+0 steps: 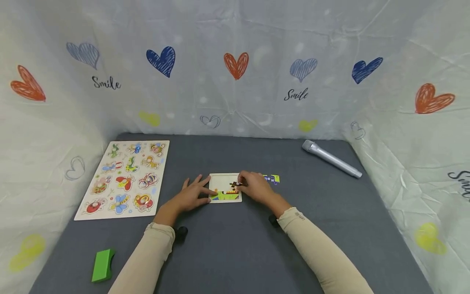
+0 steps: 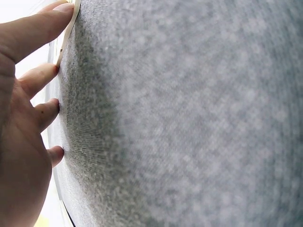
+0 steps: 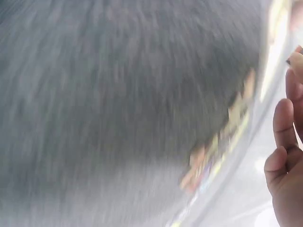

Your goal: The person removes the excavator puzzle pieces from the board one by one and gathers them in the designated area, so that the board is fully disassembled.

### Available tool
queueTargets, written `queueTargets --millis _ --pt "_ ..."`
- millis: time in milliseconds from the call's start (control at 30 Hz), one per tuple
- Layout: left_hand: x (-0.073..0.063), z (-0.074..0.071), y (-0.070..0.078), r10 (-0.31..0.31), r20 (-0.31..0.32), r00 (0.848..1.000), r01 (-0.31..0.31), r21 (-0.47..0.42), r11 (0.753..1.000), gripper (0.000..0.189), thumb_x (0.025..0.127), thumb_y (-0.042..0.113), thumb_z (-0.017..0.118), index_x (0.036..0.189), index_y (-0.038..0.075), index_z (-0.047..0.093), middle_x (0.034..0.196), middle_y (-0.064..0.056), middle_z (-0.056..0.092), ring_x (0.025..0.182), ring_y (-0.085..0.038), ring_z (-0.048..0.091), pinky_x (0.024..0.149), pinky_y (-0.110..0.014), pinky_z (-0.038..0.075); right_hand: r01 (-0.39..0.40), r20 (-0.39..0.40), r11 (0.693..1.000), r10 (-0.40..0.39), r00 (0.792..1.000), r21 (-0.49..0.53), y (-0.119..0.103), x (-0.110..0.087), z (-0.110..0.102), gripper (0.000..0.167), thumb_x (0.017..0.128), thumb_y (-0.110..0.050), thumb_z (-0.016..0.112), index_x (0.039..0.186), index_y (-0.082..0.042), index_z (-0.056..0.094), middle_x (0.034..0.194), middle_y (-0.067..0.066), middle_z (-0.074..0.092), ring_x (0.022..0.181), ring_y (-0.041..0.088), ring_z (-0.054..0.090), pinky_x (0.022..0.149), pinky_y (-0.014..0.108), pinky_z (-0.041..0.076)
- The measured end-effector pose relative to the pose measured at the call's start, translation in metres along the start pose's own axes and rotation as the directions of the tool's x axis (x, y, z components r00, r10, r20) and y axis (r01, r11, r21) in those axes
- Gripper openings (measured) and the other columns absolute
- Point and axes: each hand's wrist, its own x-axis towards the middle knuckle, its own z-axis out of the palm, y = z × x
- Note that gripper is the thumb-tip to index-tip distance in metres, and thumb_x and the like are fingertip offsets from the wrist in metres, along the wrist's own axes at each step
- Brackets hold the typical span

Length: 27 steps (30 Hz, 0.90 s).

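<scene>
A small white puzzle board (image 1: 222,179) lies mid-table, with joined green pieces (image 1: 225,196) along its lower part. My left hand (image 1: 191,195) is at the board's left edge, fingers spread and fairly straight; in the left wrist view, thumb and index fingertips touch the board's rim (image 2: 67,38). Between its thumb and fingers, my right hand (image 1: 258,188) pinches a dark brown puzzle piece (image 1: 233,185) over the board's right side. That hand's fingers cover part of the piece. Loose blue and yellow pieces (image 1: 272,179) lie just beyond the right hand.
A large insect picture board (image 1: 123,179) stands flat at the back left. A green block (image 1: 102,265) sits at the front left, and a silver microphone (image 1: 332,159) lies at the back right. A cloth with printed hearts (image 1: 236,65) encloses the table's back and sides.
</scene>
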Motion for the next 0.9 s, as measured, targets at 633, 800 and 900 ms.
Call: queueTargets --millis 633,800,900 --pt "-0.005 -0.005 -0.001 -0.016 -0.013 1.000 0.016 0.001 1.000 0.033 0.091 0.026 0.068 0.124 0.024 0.069 0.159 -0.015 0.024 0.147 -0.046 0.008 0.109 -0.070 -0.004 -0.217 0.145 0.958 0.191 0.971 0.188 0.085 -0.058 -0.061 0.016 0.089 -0.013 0.070 0.102 -0.005 0.068 0.083 0.002 0.073 0.071 0.009 0.062 0.063 0.028 0.046" --pt "-0.002 -0.002 -0.001 0.005 -0.007 1.000 -0.005 -0.005 1.000 0.033 0.091 0.025 0.068 0.124 0.024 0.069 0.159 -0.015 0.024 0.147 -0.046 0.008 0.109 -0.071 -0.003 -0.234 0.134 0.961 0.214 0.967 0.149 0.091 -0.064 -0.056 0.014 0.090 -0.015 0.069 0.103 -0.008 0.068 0.083 0.000 0.070 0.068 0.008 0.057 0.061 0.027 0.045" --pt "0.000 0.000 0.000 0.017 -0.007 1.000 -0.017 -0.009 1.000 0.033 0.091 0.024 0.068 0.124 0.024 0.069 0.159 -0.015 0.024 0.147 -0.046 0.007 0.109 -0.071 -0.003 -0.220 0.107 0.968 0.208 0.972 0.119 0.094 -0.067 -0.054 0.014 0.090 -0.016 0.069 0.102 -0.009 0.069 0.084 0.000 0.070 0.070 0.009 0.058 0.063 0.029 0.046"
